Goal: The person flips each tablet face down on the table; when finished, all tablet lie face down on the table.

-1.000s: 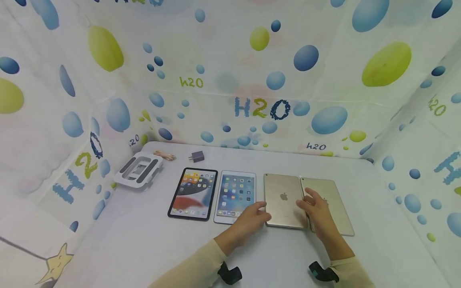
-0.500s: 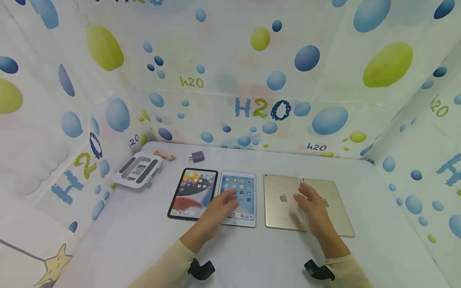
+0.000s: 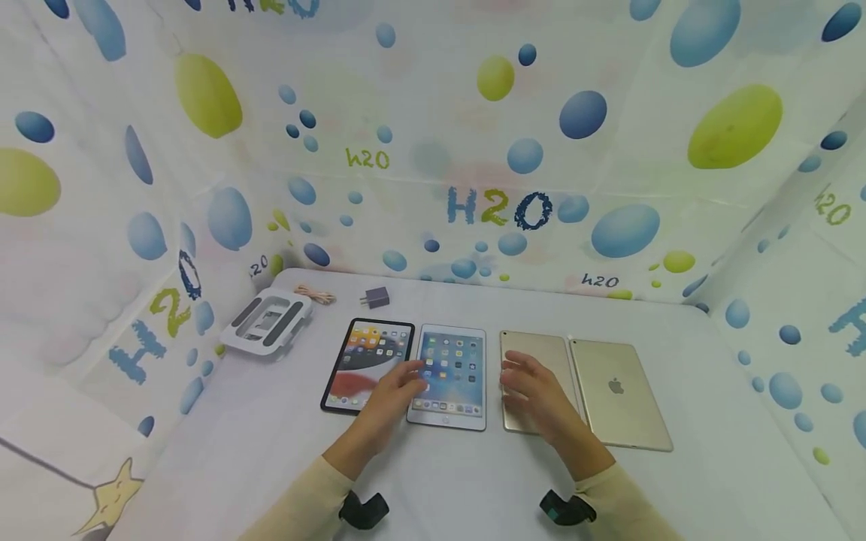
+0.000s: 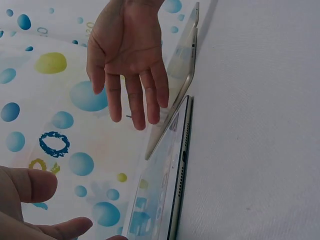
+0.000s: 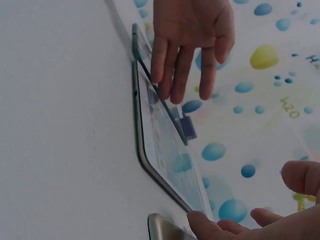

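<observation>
White tablet (image 3: 446, 376) lies flat, screen up and lit, between the two hands; its long axis runs away from the person, home button at the near end. Left hand (image 3: 389, 398) is the nearer: it reaches in from the tablet's left, fingertips over its left edge. Fingers extended and slightly parted, nothing pinched; cannot tell whether any tip touches the glass. Right hand (image 3: 537, 394) is to the tablet's right, fingers also extended and apart, gripping nothing, palm turned inward. It is over the inner gold tablet (image 3: 556, 357); contact there unclear.

Row as seen from the white tablet: black tablet (image 3: 365, 364) just left, also lit; inner gold just right; outer gold (image 3: 619, 394) beyond that, slanted, its near end swung right. Both gold ones lie back up.

Materials: glossy glass on the screens, reflecting the backdrop (image 3: 433, 90) in the wrist views; smooth, satin-looking gold backs, thin with rounded corners. Black tablet has a dark border. Beyond the white tablet, to its left: boxy dark plug (image 3: 376, 297), a thin bundled cable (image 3: 315, 294), a white-and-grey frame (image 3: 267, 319), plastic by its look. Under all, white cloth (image 3: 446, 481), finely textured.
</observation>
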`<act>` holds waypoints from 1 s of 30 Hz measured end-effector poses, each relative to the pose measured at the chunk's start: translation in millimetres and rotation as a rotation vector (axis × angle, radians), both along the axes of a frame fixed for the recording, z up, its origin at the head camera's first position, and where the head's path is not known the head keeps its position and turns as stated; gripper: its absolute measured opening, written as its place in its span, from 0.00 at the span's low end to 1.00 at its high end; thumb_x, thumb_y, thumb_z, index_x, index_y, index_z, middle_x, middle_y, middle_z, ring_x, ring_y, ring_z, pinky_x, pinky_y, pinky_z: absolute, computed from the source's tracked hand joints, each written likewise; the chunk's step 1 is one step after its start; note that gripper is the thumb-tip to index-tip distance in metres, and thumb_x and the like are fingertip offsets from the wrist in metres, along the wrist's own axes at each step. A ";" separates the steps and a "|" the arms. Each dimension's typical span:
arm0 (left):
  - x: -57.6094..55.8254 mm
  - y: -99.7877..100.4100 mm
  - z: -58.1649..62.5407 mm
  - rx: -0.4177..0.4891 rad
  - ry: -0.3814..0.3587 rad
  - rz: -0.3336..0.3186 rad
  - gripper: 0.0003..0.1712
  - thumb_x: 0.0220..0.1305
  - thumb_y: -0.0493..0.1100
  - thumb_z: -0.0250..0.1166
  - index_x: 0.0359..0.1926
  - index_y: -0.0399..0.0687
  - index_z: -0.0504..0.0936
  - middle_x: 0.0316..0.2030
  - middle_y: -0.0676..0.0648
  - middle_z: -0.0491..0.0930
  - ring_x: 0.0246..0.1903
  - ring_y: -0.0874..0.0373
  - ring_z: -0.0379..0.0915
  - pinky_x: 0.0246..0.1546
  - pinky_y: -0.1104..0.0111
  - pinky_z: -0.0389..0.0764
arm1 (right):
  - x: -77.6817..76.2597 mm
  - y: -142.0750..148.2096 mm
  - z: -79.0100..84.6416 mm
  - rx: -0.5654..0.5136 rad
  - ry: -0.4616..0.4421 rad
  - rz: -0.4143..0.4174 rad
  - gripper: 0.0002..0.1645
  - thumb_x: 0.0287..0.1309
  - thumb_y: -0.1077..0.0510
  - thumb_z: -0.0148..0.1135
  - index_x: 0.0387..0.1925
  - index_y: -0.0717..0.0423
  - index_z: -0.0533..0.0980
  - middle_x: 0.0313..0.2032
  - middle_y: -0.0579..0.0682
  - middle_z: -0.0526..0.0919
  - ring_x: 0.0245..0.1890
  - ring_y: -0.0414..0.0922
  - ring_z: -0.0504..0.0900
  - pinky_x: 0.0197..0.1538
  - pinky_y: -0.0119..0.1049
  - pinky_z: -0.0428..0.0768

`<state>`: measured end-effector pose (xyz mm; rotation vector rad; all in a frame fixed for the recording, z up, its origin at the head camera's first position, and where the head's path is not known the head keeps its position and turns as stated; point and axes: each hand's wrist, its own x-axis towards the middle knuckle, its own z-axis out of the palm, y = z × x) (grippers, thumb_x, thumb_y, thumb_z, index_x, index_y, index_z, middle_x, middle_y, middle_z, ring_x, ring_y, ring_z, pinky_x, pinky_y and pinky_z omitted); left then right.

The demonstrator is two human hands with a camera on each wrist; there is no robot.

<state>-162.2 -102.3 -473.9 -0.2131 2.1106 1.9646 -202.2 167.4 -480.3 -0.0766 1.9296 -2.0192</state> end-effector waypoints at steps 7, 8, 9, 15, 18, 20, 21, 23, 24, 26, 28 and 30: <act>1.0 1.6 -1.3 0.000 0.008 0.005 0.31 0.73 0.43 0.57 0.74 0.42 0.65 0.72 0.32 0.64 0.72 0.34 0.58 0.71 0.40 0.60 | 1.5 -16.4 -7.2 -0.040 -0.059 0.022 0.37 0.72 0.57 0.54 0.75 0.64 0.55 0.73 0.67 0.58 0.70 0.62 0.64 0.70 0.60 0.67; 0.7 1.5 -2.1 0.001 0.006 0.006 0.31 0.73 0.43 0.57 0.74 0.42 0.65 0.72 0.32 0.63 0.72 0.34 0.57 0.71 0.40 0.60 | 2.0 -17.9 -7.8 -0.040 -0.063 0.019 0.37 0.71 0.57 0.54 0.75 0.64 0.56 0.72 0.66 0.59 0.69 0.62 0.65 0.70 0.60 0.68; 0.2 1.3 -3.0 0.000 0.006 0.008 0.32 0.73 0.43 0.57 0.74 0.42 0.65 0.73 0.32 0.62 0.73 0.34 0.57 0.71 0.40 0.60 | 2.4 -19.2 -8.3 -0.038 -0.060 0.020 0.37 0.71 0.57 0.54 0.75 0.64 0.56 0.72 0.67 0.59 0.69 0.63 0.65 0.70 0.60 0.68; -4.2 0.0 -8.2 -0.015 -0.006 0.040 0.32 0.73 0.44 0.57 0.75 0.42 0.64 0.75 0.32 0.58 0.75 0.34 0.52 0.72 0.40 0.58 | 4.5 -24.0 -9.6 -0.068 -0.064 0.023 0.37 0.71 0.58 0.54 0.75 0.65 0.55 0.72 0.68 0.58 0.71 0.67 0.63 0.70 0.64 0.65; -5.4 -0.3 -7.5 -0.021 0.001 0.036 0.32 0.73 0.44 0.57 0.75 0.41 0.64 0.75 0.31 0.59 0.75 0.33 0.53 0.71 0.40 0.58 | 3.9 -26.2 -9.2 -0.090 -0.083 0.018 0.37 0.72 0.59 0.53 0.76 0.65 0.54 0.73 0.67 0.55 0.74 0.67 0.59 0.71 0.64 0.63; -6.1 0.0 -6.2 -0.019 0.004 0.038 0.33 0.73 0.45 0.57 0.75 0.41 0.64 0.74 0.31 0.60 0.74 0.34 0.55 0.71 0.40 0.60 | 2.8 -27.8 -8.9 -0.095 -0.094 0.010 0.37 0.72 0.59 0.52 0.76 0.64 0.53 0.74 0.67 0.54 0.75 0.66 0.57 0.71 0.65 0.62; -6.6 0.3 -5.3 -0.023 0.004 0.039 0.33 0.73 0.45 0.57 0.75 0.41 0.63 0.74 0.31 0.60 0.74 0.34 0.56 0.71 0.40 0.60 | 2.2 -28.6 -8.9 -0.095 -0.095 0.008 0.37 0.72 0.59 0.52 0.76 0.64 0.53 0.75 0.66 0.53 0.75 0.66 0.56 0.72 0.65 0.62; -7.8 0.8 -5.1 -0.018 0.004 0.039 0.34 0.73 0.45 0.57 0.75 0.39 0.63 0.74 0.31 0.61 0.73 0.34 0.56 0.71 0.41 0.61 | 1.3 -30.1 -8.2 -0.095 -0.109 -0.012 0.36 0.72 0.60 0.51 0.76 0.63 0.53 0.74 0.67 0.53 0.75 0.65 0.56 0.71 0.63 0.64; -8.6 1.5 -5.0 -0.016 0.001 0.040 0.34 0.73 0.45 0.57 0.75 0.38 0.62 0.74 0.31 0.61 0.73 0.34 0.57 0.71 0.42 0.61 | 0.6 -30.7 -8.6 -0.098 -0.120 -0.026 0.36 0.72 0.60 0.50 0.76 0.63 0.53 0.74 0.66 0.54 0.74 0.63 0.59 0.70 0.60 0.66; -10.5 3.0 -6.4 0.002 -0.009 0.040 0.34 0.73 0.45 0.57 0.75 0.37 0.63 0.73 0.31 0.61 0.73 0.35 0.57 0.71 0.43 0.62 | -0.2 -32.0 -9.2 -0.131 -0.142 -0.052 0.36 0.72 0.61 0.49 0.77 0.62 0.53 0.73 0.66 0.57 0.72 0.61 0.61 0.70 0.56 0.67; -11.8 5.4 -8.3 0.043 -0.018 0.028 0.34 0.73 0.44 0.57 0.74 0.35 0.63 0.73 0.32 0.61 0.73 0.36 0.57 0.71 0.44 0.63 | -0.2 -33.8 -9.5 -0.190 -0.157 -0.056 0.37 0.72 0.62 0.47 0.77 0.61 0.51 0.74 0.65 0.59 0.72 0.59 0.62 0.70 0.53 0.66; -12.5 9.0 -9.2 0.065 -0.033 0.013 0.33 0.74 0.45 0.57 0.74 0.35 0.63 0.73 0.32 0.62 0.73 0.36 0.58 0.70 0.45 0.65 | 0.2 -35.3 -9.8 -0.252 -0.162 -0.039 0.36 0.73 0.61 0.46 0.78 0.60 0.51 0.75 0.63 0.60 0.74 0.58 0.60 0.72 0.51 0.65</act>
